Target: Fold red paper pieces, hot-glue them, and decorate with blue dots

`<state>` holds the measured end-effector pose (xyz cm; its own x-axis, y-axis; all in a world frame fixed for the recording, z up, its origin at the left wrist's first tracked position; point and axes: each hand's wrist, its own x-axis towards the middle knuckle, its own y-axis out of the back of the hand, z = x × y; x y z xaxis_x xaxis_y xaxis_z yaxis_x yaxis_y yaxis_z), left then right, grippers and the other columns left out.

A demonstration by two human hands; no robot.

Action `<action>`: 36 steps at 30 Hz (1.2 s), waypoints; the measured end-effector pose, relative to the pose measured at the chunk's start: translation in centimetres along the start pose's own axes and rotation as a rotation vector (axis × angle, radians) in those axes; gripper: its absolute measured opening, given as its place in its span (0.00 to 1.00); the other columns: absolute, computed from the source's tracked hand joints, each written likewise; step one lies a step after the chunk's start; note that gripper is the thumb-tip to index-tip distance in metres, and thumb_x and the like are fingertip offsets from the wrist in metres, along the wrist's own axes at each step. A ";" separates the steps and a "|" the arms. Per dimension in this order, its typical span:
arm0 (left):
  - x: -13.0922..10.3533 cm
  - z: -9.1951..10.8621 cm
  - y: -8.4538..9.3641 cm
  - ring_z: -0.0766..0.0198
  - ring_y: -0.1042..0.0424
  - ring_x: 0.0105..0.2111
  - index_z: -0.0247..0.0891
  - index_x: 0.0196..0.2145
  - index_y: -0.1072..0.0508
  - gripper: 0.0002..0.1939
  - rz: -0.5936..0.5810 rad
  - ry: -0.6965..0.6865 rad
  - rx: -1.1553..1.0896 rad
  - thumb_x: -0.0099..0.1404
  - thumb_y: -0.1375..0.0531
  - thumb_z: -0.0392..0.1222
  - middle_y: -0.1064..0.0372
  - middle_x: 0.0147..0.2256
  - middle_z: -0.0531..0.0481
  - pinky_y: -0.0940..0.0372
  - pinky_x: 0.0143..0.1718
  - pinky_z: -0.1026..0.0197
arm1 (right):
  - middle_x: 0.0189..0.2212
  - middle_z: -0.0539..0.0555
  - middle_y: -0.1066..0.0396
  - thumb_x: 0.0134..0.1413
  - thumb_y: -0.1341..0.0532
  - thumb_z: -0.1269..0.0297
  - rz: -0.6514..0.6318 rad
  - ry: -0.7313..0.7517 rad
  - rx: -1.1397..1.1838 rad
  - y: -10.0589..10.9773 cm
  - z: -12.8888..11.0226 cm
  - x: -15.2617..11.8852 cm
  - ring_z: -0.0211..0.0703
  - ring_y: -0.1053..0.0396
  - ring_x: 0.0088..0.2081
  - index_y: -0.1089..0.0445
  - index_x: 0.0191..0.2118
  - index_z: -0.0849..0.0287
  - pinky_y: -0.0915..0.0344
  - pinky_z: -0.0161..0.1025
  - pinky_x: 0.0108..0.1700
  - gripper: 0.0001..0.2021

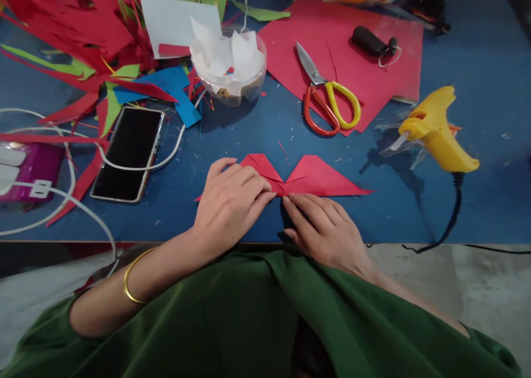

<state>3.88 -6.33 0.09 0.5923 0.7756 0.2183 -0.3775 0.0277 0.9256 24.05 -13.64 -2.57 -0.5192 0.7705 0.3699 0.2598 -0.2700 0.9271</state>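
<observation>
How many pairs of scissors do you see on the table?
1: the scissors lie partly on the red sheet, beyond the folded red paper. Others could be hidden under the paper scraps at left.

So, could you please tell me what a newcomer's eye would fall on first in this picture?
Probably the bright yellow glue gun at the right of the blue table, and the tangle of red paper strips at the upper left. Near the front edge, the left hand and right hand touch a folded red paper, vivid against the blue.
</observation>
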 end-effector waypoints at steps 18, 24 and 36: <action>0.4 -0.8 1.2 0.61 0.29 0.32 0.41 0.27 0.28 0.10 -0.113 0.090 -0.045 0.67 0.42 0.40 0.26 0.29 0.54 0.43 0.54 0.47 | 0.45 0.59 0.24 0.67 0.45 0.55 -0.054 -0.004 -0.062 0.1 0.0 0.4 0.48 0.34 0.49 0.31 0.58 0.66 0.39 0.44 0.53 0.23; 0.1 -1.5 1.6 0.61 0.30 0.30 0.41 0.27 0.29 0.10 -0.132 0.093 -0.040 0.68 0.43 0.41 0.26 0.29 0.54 0.44 0.56 0.46 | 0.47 0.61 0.24 0.67 0.45 0.54 -0.065 -0.014 -0.046 0.1 0.0 0.3 0.48 0.33 0.50 0.32 0.59 0.66 0.38 0.43 0.52 0.24; 0.1 -0.4 1.0 0.60 0.27 0.38 0.43 0.35 0.25 0.07 -0.149 0.034 -0.050 0.70 0.42 0.42 0.24 0.35 0.53 0.44 0.54 0.50 | 0.48 0.57 0.22 0.63 0.41 0.68 0.036 -0.072 0.083 0.4 0.2 0.0 0.45 0.27 0.50 0.38 0.63 0.64 0.35 0.41 0.52 0.24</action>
<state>3.31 -5.98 0.91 0.6201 0.7816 0.0680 -0.3223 0.1748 0.9304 24.27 -13.64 -2.19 -0.4488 0.8016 0.3950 0.3457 -0.2518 0.9039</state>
